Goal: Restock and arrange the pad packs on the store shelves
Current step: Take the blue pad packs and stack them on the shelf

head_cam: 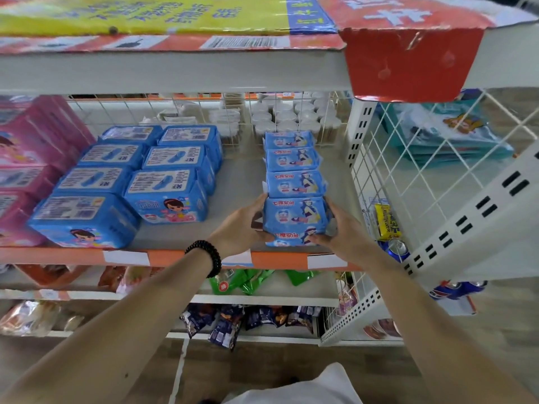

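Note:
A row of small light-blue pad packs runs front to back on the right part of the grey shelf. The front pad pack sits at the shelf's orange front edge, and there appears to be another one under it. My left hand grips its left side, and my right hand grips its right side. Behind it lie three more pad packs of the same kind. To the left, two rows of larger blue pad packs fill the middle. Pink pad packs stand at the far left.
A white wire divider closes the shelf on the right, and a wire grid stands behind it. A red cardboard flap hangs from the shelf above. Snack bags lie on lower shelves. A bare gap separates the two blue groups.

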